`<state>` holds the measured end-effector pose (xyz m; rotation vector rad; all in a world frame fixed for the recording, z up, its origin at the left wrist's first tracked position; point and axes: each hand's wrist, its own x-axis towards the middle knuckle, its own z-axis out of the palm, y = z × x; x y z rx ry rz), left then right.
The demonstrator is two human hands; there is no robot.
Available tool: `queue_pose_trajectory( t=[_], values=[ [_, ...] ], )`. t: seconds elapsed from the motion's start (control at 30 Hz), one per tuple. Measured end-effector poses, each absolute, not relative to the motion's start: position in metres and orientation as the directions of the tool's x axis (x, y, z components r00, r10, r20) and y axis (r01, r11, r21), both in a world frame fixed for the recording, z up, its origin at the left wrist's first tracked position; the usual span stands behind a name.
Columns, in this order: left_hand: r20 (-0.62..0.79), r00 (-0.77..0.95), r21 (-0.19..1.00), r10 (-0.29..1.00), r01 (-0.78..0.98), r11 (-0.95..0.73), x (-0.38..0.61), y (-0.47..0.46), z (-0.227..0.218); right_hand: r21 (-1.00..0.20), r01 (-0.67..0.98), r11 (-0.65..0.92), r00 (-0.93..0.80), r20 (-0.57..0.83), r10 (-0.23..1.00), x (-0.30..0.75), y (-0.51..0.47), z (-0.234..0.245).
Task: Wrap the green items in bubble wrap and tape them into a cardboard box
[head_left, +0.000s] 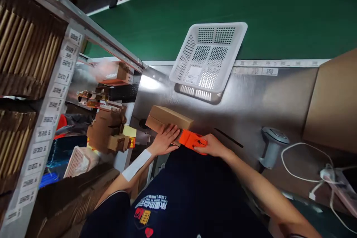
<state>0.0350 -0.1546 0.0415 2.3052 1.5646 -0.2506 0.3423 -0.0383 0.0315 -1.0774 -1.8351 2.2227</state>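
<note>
A small brown cardboard box (175, 116) lies near the front edge of the steel table, close to my body. My left hand (165, 140) rests flat on its near side with the fingers stretched out; a white strip sits around that forearm. In my right hand (211, 145) is an orange tape dispenser (192, 139), gripped at its right end and held against the box's right near corner. My fingers cover part of the dispenser. The underside of the box is hidden.
A white plastic basket (208, 57) straddles the steel table (251, 100) and the green conveyor belt (279, 15). Right of me are a barcode scanner (271, 147), a white cable (295, 178) and a large carton (333, 104). Flattened cardboard (28, 44) fills the left rack.
</note>
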Motion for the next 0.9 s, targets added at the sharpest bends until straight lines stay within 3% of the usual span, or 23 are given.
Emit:
queue_pose_trajectory(
  t=[0.2, 0.3, 0.47, 0.63, 0.77, 0.9],
  values=[
    [-0.118, 0.428, 0.029, 0.896, 0.904, -0.427, 0.007, -0.148, 0.025, -0.908, 0.402, -0.116, -0.814, -0.413, 0.409, 0.306, -0.020, 0.029],
    [-0.191, 0.399, 0.020, 0.897, 0.915, -0.403, 0.004, -0.146, 0.027, -0.898, 0.439, -0.043, -0.804, -0.413, 0.428, 0.345, -0.023, 0.036],
    [-0.383, 0.337, 0.021, 0.860, 0.934, -0.357, 0.008, -0.139, 0.037, -0.793, 0.604, -0.074, -0.699, -0.572, 0.429, 0.413, -0.032, 0.034],
    [-0.393, 0.347, 0.014, 0.852, 0.928, -0.371, 0.008, -0.135, 0.039, -0.645, 0.763, 0.036, -0.598, -0.685, 0.416, 0.366, -0.018, 0.016],
    [-0.395, 0.366, -0.013, 0.843, 0.915, -0.403, 0.009, -0.134, 0.047, -0.592, 0.802, 0.078, -0.569, -0.718, 0.402, 0.312, 0.000, 0.006],
    [-0.402, 0.487, 0.024, 0.775, 0.852, -0.523, 0.018, -0.122, 0.063, -0.534, 0.838, 0.112, -0.530, -0.748, 0.401, 0.297, 0.004, 0.017]
  ],
)
